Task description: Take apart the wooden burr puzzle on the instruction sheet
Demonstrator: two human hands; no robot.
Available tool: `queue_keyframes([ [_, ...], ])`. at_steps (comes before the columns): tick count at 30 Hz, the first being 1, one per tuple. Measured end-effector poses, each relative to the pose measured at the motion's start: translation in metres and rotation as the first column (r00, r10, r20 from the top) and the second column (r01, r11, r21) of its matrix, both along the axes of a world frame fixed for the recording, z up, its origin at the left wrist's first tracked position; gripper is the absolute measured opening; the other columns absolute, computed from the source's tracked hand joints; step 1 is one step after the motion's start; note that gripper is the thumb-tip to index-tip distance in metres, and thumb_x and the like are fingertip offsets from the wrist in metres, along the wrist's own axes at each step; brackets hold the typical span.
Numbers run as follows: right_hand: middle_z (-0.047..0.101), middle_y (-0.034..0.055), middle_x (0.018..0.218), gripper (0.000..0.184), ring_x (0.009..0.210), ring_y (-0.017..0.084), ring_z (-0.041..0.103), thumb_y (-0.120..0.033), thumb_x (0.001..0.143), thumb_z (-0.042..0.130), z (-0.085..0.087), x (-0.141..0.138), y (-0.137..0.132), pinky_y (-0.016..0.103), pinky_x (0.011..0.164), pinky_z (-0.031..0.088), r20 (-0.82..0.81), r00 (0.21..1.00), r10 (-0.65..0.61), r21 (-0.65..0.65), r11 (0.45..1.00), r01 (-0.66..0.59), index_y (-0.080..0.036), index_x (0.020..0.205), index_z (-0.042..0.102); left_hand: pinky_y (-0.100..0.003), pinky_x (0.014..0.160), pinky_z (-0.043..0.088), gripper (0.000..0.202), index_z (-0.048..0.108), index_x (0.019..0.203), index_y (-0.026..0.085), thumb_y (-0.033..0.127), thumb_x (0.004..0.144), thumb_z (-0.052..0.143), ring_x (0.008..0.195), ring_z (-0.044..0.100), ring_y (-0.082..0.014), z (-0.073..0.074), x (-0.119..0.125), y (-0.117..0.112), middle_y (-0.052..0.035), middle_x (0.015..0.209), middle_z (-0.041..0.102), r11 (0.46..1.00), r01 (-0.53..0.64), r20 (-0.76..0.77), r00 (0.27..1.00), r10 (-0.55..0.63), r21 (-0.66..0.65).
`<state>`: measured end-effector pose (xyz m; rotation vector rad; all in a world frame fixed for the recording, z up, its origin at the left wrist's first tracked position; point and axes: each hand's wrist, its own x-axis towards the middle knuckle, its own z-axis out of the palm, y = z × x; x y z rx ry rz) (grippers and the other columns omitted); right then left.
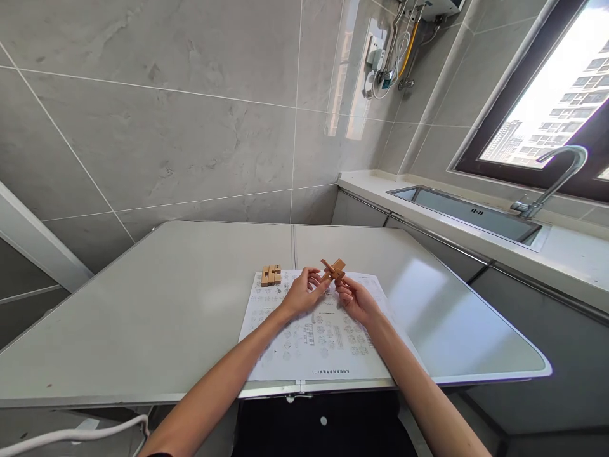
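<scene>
Between my two hands, a little above the paper, is a partly interlocked wooden burr puzzle (334, 270) of light brown notched sticks, some crossing at angles. My left hand (304, 292) grips its left lower side with thumb and fingers. From the right, my right hand (356, 299) pinches it, fingers curled. Several more notched wooden pieces (271, 275) lie side by side at the paper's far left corner, apart from my hands. Under my hands is the printed instruction sheet (295, 355), covered in small diagrams. My fingers hide part of the puzzle.
The white folding table (143, 317) has a seam down its middle. A tiled wall (190, 139) stands behind it. To the right are a counter with a sink (466, 212), a faucet (556, 181) and a window.
</scene>
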<state>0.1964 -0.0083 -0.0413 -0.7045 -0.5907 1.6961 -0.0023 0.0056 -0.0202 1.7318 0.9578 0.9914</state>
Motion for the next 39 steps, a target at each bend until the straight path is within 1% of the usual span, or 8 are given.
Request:
queue_keyframes([
  [4, 0.052, -0.0027, 0.077, 0.025, 0.048, 0.004, 0.037, -0.024, 0.084, 0.082, 0.0, 0.003, 0.0, 0.01, 0.034, 0.043, -0.125, 0.992, 0.028, -0.05, 0.998, -0.034, -0.022, 0.091, 0.058, -0.035, 0.079, 0.054, 0.05, 0.064, 0.104, 0.018, 0.066, 0.096, 0.056, 0.076, 0.066, -0.0179, 0.002, 0.0, 0.001, -0.0064, 0.088, 0.072, 0.982, 0.147, 0.069, 0.988, -0.14, -0.117],
  [8, 0.053, -0.0023, 0.08, 0.028, 0.05, 0.004, 0.038, -0.028, 0.083, 0.085, 0.002, 0.001, -0.002, 0.01, 0.036, 0.043, -0.112, 0.992, 0.05, -0.048, 0.997, -0.056, -0.021, 0.091, 0.059, -0.034, 0.071, 0.052, 0.05, 0.062, 0.096, 0.017, 0.067, 0.095, 0.057, 0.067, 0.064, -0.0166, 0.003, 0.001, 0.002, -0.0055, 0.08, 0.07, 0.975, 0.159, 0.141, 0.98, -0.138, -0.153],
  [15, 0.05, -0.0042, 0.076, 0.031, 0.048, 0.005, 0.033, -0.037, 0.082, 0.085, 0.007, -0.003, -0.005, 0.015, 0.036, 0.039, 0.065, 0.998, 0.02, 0.026, 0.999, -0.022, -0.022, 0.089, 0.059, -0.032, 0.07, 0.051, 0.047, 0.06, 0.092, 0.019, 0.065, 0.096, 0.057, 0.066, 0.061, -0.0152, 0.004, 0.0, 0.002, -0.0033, 0.078, 0.067, 0.984, 0.129, 0.144, 0.983, -0.111, -0.122],
  [27, 0.05, -0.005, 0.076, 0.036, 0.048, 0.005, 0.028, -0.038, 0.077, 0.089, 0.008, -0.004, -0.008, 0.015, 0.036, 0.032, 0.107, 0.992, 0.06, 0.062, 0.996, -0.067, -0.022, 0.089, 0.059, -0.03, 0.071, 0.052, 0.046, 0.062, 0.094, 0.021, 0.066, 0.095, 0.057, 0.066, 0.059, -0.0143, 0.007, -0.001, -0.002, -0.0018, 0.077, 0.066, 0.996, 0.084, 0.141, 0.987, -0.077, -0.04],
  [31, 0.051, -0.0053, 0.079, 0.034, 0.052, 0.005, 0.029, -0.036, 0.077, 0.09, 0.012, -0.007, -0.012, 0.015, 0.041, 0.035, 0.093, 0.996, 0.003, 0.105, 0.994, -0.013, -0.023, 0.094, 0.063, -0.03, 0.073, 0.051, 0.044, 0.065, 0.106, 0.019, 0.062, 0.097, 0.057, 0.075, 0.061, -0.0154, 0.012, -0.001, -0.002, -0.0045, 0.085, 0.068, 0.996, 0.081, 0.171, 0.982, -0.075, -0.027],
  [34, 0.048, -0.0056, 0.077, 0.034, 0.053, 0.007, 0.031, -0.035, 0.079, 0.089, 0.015, -0.008, -0.013, 0.018, 0.043, 0.037, 0.131, 0.991, -0.015, 0.136, 0.991, -0.003, -0.024, 0.101, 0.066, -0.032, 0.077, 0.052, 0.051, 0.059, 0.128, 0.021, 0.061, 0.095, 0.061, 0.083, 0.064, -0.0163, 0.015, -0.003, -0.003, -0.01, 0.11, 0.071, 0.989, 0.12, 0.188, 0.977, -0.102, -0.086],
  [37, 0.047, -0.0058, 0.074, 0.034, 0.054, 0.007, 0.031, -0.036, 0.078, 0.089, 0.016, -0.009, -0.014, 0.019, 0.045, 0.037, 0.152, 0.988, -0.015, 0.156, 0.988, -0.009, -0.023, 0.102, 0.068, -0.037, 0.086, 0.053, 0.075, 0.042, 0.15, 0.028, 0.055, 0.088, 0.074, 0.095, 0.066, -0.0187, 0.016, -0.006, -0.004, -0.0135, 0.132, 0.066, 0.977, 0.183, 0.198, 0.967, -0.158, -0.113],
  [39, 0.043, -0.0069, 0.07, 0.034, 0.053, 0.008, 0.03, -0.037, 0.078, 0.088, 0.016, -0.009, -0.014, 0.019, 0.046, 0.037, 0.171, 0.985, 0.0, 0.16, 0.987, -0.028, -0.022, 0.102, 0.069, -0.039, 0.091, 0.052, 0.096, 0.029, 0.158, 0.031, 0.048, 0.081, 0.084, 0.1, 0.066, -0.0202, 0.017, -0.007, -0.004, -0.0121, 0.129, 0.068, 0.972, 0.213, 0.176, 0.965, -0.195, -0.094],
])
